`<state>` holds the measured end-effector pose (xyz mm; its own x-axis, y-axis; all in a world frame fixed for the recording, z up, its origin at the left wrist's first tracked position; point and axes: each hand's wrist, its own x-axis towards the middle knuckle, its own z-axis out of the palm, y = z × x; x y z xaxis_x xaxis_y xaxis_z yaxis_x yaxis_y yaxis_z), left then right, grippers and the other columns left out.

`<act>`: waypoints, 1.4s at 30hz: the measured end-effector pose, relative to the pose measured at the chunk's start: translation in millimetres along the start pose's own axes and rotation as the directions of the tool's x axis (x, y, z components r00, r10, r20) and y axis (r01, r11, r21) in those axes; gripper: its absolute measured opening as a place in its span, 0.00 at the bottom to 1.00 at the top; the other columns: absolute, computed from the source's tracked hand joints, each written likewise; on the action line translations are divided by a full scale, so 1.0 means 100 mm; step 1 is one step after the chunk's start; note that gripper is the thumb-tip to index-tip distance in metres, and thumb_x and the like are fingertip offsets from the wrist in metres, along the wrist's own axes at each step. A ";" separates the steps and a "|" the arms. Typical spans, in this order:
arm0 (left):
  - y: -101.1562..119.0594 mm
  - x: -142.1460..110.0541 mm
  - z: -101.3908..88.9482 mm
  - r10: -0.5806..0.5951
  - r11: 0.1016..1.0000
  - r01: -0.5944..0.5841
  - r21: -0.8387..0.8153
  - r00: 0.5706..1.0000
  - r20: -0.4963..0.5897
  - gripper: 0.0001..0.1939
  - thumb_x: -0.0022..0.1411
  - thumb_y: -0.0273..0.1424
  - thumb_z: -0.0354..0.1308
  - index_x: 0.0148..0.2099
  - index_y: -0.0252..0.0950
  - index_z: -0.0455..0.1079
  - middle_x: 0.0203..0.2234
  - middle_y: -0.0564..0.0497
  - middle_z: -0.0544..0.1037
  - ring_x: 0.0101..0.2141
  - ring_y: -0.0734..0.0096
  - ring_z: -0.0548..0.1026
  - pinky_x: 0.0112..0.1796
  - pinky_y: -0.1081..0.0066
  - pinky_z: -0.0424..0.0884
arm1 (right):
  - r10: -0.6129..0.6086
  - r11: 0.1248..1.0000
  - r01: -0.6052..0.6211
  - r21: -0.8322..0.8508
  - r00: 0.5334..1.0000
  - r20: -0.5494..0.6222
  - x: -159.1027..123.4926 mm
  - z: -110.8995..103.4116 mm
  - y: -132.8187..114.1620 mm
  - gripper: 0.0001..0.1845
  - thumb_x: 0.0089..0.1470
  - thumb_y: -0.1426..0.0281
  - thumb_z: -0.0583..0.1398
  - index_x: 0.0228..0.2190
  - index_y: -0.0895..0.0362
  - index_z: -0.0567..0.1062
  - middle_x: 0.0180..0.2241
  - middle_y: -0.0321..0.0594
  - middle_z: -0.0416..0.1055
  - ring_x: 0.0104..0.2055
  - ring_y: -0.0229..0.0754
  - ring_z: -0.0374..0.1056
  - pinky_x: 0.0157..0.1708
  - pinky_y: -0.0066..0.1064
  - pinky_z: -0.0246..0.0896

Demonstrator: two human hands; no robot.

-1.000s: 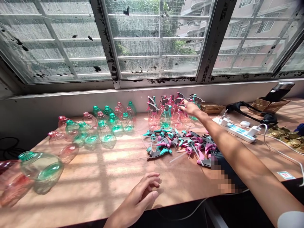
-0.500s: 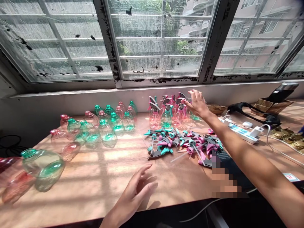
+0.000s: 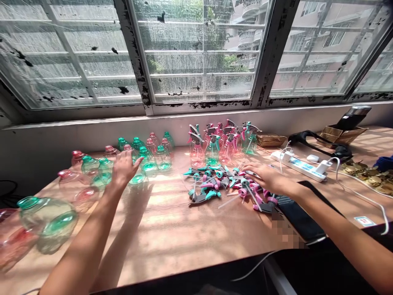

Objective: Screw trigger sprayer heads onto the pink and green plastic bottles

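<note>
My left hand is at the group of bottles on the left, thumb spread from the fingers. It covers the neck of a clear bottle with a green base; whether it touches cannot be seen. Other green bottles and pink bottles without tops stand around it. Over the heap of pink, teal and grey spray triggers, my right hand is stretched out, fingers extended and nothing visibly held. Behind the heap stand several spray bottles with triggers fitted, pink and green.
A white power strip with plugs and cables lies on the right. Near it are a dark tablet, a black strap, a woven basket and gold-coloured pieces. A window runs along the back above the wooden table.
My left hand has moved forward and left, from the table's front to the bottles. The right hand has drawn back from the finished spray bottles to the trigger heap.
</note>
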<state>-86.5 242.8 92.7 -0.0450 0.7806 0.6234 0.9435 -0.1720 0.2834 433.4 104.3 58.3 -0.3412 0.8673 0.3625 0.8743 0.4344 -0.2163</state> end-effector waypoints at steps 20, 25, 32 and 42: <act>0.57 -1.26 -0.04 0.036 0.967 -0.017 -0.255 0.997 0.069 0.38 0.67 0.53 0.62 0.68 0.34 0.60 0.62 0.29 0.75 0.62 0.26 0.74 0.57 0.35 0.73 | 0.234 0.972 -0.225 0.065 0.923 -0.304 -1.39 0.79 -0.54 0.19 0.69 0.64 0.57 0.59 0.45 0.71 0.59 0.51 0.78 0.62 0.68 0.72 0.60 0.68 0.66; 0.98 -2.13 -0.29 0.095 0.905 -0.027 -0.425 0.986 0.140 0.39 0.69 0.46 0.63 0.73 0.47 0.50 0.58 0.38 0.78 0.60 0.35 0.77 0.58 0.40 0.74 | 0.217 0.976 -0.195 0.097 0.912 -0.348 -1.19 0.74 -0.54 0.25 0.67 0.74 0.52 0.61 0.42 0.69 0.57 0.48 0.78 0.60 0.63 0.74 0.59 0.63 0.70; 1.33 -2.53 -0.31 0.186 0.777 0.095 -0.623 0.910 0.370 0.31 0.67 0.39 0.67 0.67 0.51 0.60 0.63 0.44 0.75 0.62 0.44 0.76 0.60 0.51 0.73 | 0.305 0.952 -0.304 0.018 0.952 -0.021 -0.46 0.51 -0.09 0.31 0.54 0.82 0.55 0.56 0.50 0.76 0.61 0.48 0.77 0.64 0.58 0.72 0.62 0.50 0.68; 1.30 -2.50 -0.04 0.086 0.673 0.337 -0.659 0.848 0.522 0.38 0.61 0.39 0.72 0.62 0.47 0.50 0.63 0.40 0.73 0.62 0.44 0.75 0.60 0.48 0.72 | 0.490 0.871 -0.490 0.024 0.872 0.019 0.25 0.65 -0.02 0.15 0.56 0.63 0.70 0.43 0.56 0.81 0.45 0.58 0.84 0.53 0.66 0.79 0.49 0.45 0.75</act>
<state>46.3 22.9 -23.2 0.2148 0.9612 0.1729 0.4032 -0.2486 0.8807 400.7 141.5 8.6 0.1242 0.9733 0.1928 0.9209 -0.0407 -0.3877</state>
